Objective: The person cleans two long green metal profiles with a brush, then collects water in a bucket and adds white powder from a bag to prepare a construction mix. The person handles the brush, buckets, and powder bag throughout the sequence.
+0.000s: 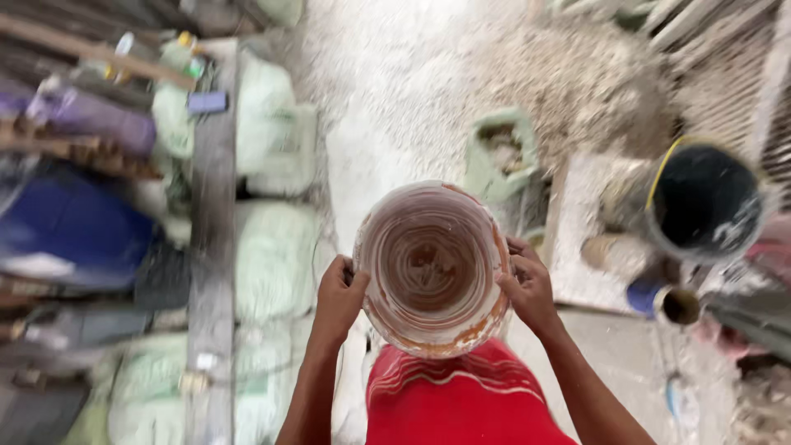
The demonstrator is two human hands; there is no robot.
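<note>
White-dusted floor [412, 99] below, strewn with pale green sacks [276, 255] at left, a black bucket [704, 202] at right. Held at centre over a red garment [461, 404]: a round orange-and-white smeared bowl [428, 264], tilted mouth-up toward the camera. Clasping its rim on opposite sides, left hand [339, 298] and right hand [527, 284], fingers curled tight. Blurred everywhere else.

Bowl [432, 268] betw. 2 hands: left hand [339, 298] at left rim, right hand [527, 288] at right; bucket [704, 198] far right.
</note>
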